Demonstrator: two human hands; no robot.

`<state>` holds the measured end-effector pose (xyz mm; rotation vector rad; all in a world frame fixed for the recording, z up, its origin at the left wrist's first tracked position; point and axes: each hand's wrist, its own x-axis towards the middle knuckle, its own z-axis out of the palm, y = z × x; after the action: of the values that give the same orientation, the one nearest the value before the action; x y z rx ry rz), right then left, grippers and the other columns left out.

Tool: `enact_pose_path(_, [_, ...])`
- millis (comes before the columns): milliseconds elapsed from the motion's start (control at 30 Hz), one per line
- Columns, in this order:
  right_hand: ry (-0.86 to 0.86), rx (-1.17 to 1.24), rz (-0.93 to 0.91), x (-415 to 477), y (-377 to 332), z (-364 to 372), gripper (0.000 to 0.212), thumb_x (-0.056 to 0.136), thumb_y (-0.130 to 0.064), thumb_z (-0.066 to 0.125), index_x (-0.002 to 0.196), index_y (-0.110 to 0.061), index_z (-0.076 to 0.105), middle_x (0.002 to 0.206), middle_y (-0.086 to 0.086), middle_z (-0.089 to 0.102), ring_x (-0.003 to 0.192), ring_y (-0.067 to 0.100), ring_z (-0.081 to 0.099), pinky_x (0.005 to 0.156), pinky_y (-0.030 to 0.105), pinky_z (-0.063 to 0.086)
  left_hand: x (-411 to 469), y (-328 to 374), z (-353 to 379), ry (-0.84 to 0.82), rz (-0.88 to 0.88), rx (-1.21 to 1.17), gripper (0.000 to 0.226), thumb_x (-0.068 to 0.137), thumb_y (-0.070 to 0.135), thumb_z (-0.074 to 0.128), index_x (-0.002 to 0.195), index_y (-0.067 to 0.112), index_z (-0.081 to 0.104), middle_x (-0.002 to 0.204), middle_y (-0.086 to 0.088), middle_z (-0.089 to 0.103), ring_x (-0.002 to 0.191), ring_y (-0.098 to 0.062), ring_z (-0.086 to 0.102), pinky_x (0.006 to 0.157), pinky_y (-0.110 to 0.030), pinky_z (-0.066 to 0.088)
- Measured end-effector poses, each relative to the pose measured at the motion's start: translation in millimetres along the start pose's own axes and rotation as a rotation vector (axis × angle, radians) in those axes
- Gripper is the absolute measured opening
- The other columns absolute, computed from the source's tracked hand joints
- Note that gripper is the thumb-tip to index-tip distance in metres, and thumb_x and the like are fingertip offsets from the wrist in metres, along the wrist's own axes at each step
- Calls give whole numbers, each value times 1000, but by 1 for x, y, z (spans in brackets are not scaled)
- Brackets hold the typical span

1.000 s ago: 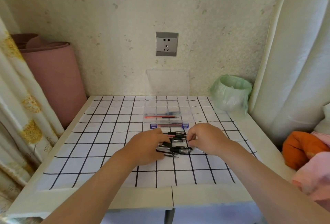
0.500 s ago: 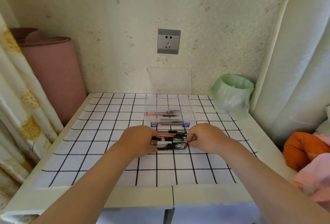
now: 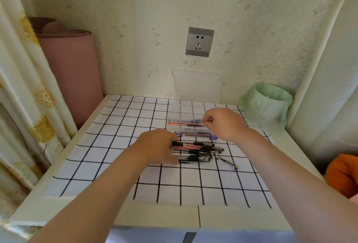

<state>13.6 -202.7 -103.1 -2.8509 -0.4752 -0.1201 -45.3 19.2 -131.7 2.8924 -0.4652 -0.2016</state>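
Note:
A bunch of several black and red pens (image 3: 197, 150) lies on the checked tablecloth (image 3: 120, 138). My left hand (image 3: 157, 146) clasps the bunch's left ends between fingers and thumb. My right hand (image 3: 222, 122) hovers over the right end of a clear plastic box (image 3: 174, 111) just behind the bunch. Its curled fingertips pinch the end of a dark pen (image 3: 194, 125) lying in the box. A red pen (image 3: 176, 123) lies in the box too. One loose pen (image 3: 226, 163) rests alone to the right of the bunch.
The clear box lid (image 3: 196, 85) leans on the wall under a grey socket (image 3: 199, 41). A bin with a green bag (image 3: 268, 103) stands at the back right, a pink roll (image 3: 71, 72) at the left. Orange cloth (image 3: 341, 175) lies right of the table.
My right hand left the pen bunch and rose back to the box. My left hand stayed on the bunch's left end. One pen now lies apart on the right.

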Motion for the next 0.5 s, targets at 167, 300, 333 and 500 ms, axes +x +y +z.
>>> enact_pose_path(167, [-131, -223, -59, 39, -10, 18, 17, 94, -29, 57, 102, -34, 72, 106, -10, 69, 98, 18, 63, 73, 29, 45, 5, -2, 5, -3, 41, -14, 40, 75, 55, 69, 111, 36, 64, 95, 12, 64, 86, -10, 59, 71, -28, 50])
enact_pose_path(300, [-250, -297, -58, 56, -17, 27, 18, 91, -24, 60, 97, -33, 74, 102, -8, 71, 93, 19, 63, 74, 30, 49, 9, -11, 1, 77, -17, -74, 30, 82, 60, 60, 98, 35, 67, 81, 10, 64, 75, -7, 59, 60, -24, 44])
enact_pose_path(333, [-269, -298, -55, 59, -18, 26, 19, 90, -23, 61, 97, -33, 75, 103, -8, 71, 93, 19, 63, 75, 30, 50, 9, -14, 1, 92, -36, -86, 29, 84, 60, 58, 96, 35, 68, 80, 10, 65, 74, -7, 59, 61, -24, 46])
enact_pose_path(500, [-294, -292, -33, 68, -21, 26, 16, 87, -24, 65, 95, -30, 78, 99, -9, 72, 91, 17, 64, 77, 32, 53, 11, -24, 0, 125, -92, -102, 28, 90, 57, 54, 97, 34, 67, 85, 11, 66, 79, -9, 61, 70, -30, 52])
